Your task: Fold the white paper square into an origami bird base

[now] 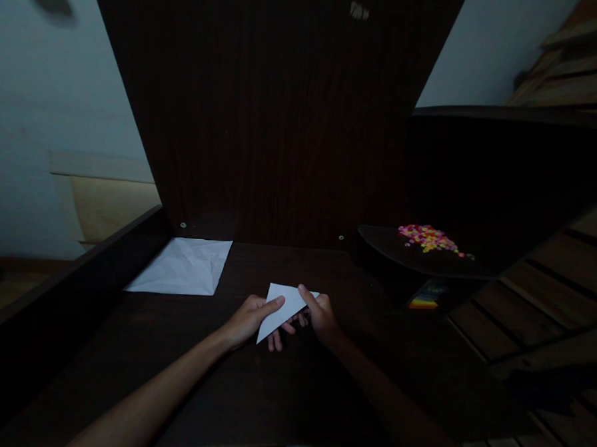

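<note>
Both my hands hold a folded white paper shaped like a triangle, just above the dark wooden desk. My left hand grips its left edge, thumb on top and fingers underneath. My right hand pinches the upper right corner, thumb pressed on the paper. The lower point of the paper sticks out between the hands.
A creased white sheet lies flat at the desk's back left. A pile of small colourful beads sits on a curved side shelf to the right. A tall dark back panel rises behind. Wooden slats run along the right.
</note>
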Demonstrator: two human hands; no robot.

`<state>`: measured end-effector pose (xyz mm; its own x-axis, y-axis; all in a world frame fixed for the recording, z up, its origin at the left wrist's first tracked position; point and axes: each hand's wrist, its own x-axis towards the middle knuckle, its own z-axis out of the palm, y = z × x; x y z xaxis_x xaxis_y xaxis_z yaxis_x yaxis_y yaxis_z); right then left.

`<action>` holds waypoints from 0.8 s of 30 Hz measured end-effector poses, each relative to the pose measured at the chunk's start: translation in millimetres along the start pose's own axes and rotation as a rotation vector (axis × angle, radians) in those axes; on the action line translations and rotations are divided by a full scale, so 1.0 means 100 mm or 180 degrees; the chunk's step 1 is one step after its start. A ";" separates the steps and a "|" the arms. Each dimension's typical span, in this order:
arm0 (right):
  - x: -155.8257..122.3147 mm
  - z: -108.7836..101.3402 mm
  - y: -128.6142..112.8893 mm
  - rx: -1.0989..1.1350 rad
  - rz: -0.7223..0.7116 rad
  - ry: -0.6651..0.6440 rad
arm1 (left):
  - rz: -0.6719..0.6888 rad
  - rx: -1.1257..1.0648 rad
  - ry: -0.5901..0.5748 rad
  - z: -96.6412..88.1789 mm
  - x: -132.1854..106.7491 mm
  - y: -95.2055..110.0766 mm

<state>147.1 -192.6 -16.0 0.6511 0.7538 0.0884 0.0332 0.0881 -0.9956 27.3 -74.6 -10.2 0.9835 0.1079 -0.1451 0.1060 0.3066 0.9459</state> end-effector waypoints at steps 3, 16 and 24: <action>0.01 -0.01 -0.01 0.0134 0.0099 -0.0016 | 0.0018 0.0028 0.0018 0.02 0.00 0.01; 0.03 0.02 0.02 0.0266 0.0191 -0.0059 | 0.0106 0.0196 0.0113 0.03 -0.03 0.03; -0.03 0.01 -0.03 -0.0360 -0.0082 -0.0100 | 0.0349 0.0742 0.0516 -0.01 -0.03 0.06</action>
<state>144.8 -194.4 -12.9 0.6248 0.7725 0.1133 0.1362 0.0350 -0.9901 25.0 -72.2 -4.3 0.9567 0.2836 -0.0652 0.0497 0.0616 0.9969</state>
